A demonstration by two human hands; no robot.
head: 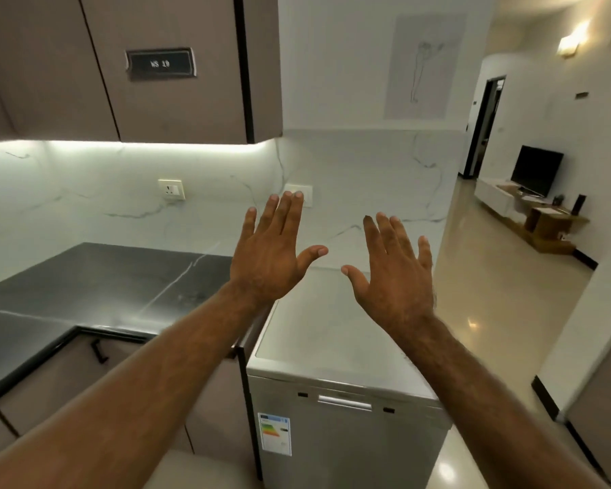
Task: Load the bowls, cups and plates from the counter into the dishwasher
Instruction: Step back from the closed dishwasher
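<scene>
1. The fingers of the left hand are spread apart and stretched upward, back of the hand toward the camera, thumb angled out to the right; they grip nothing.
2. The fingers of the right hand are likewise splayed and empty, thumb pointing left toward the other thumb; the two thumbs are near each other but do not touch.
3. Both bare forearms reach up from the lower edge of the view, and the hands are raised in the air in front of the white marble backsplash, touching no surface.
4. The dishwasher stands directly below the hands: a steel freestanding unit with its door shut, a bar handle near the top edge of the door and an energy label on the left part of the front.
5. Its flat pale top shows only reflections of the marble.
6. The dark counter runs in an L shape just left of the dishwasher, touching its side; no bowls, cups or plates are visible on the part in view.
7. A black cabinet handle sits on the cupboard front under the counter.
8. Upper cabinets hang above, one bearing a small dark plate reading "WS 10", with strip light glowing beneath.
9. A wall socket is set in the backsplash left of the hands.
10. Far right, a television stands on a low unit in the next room.
</scene>
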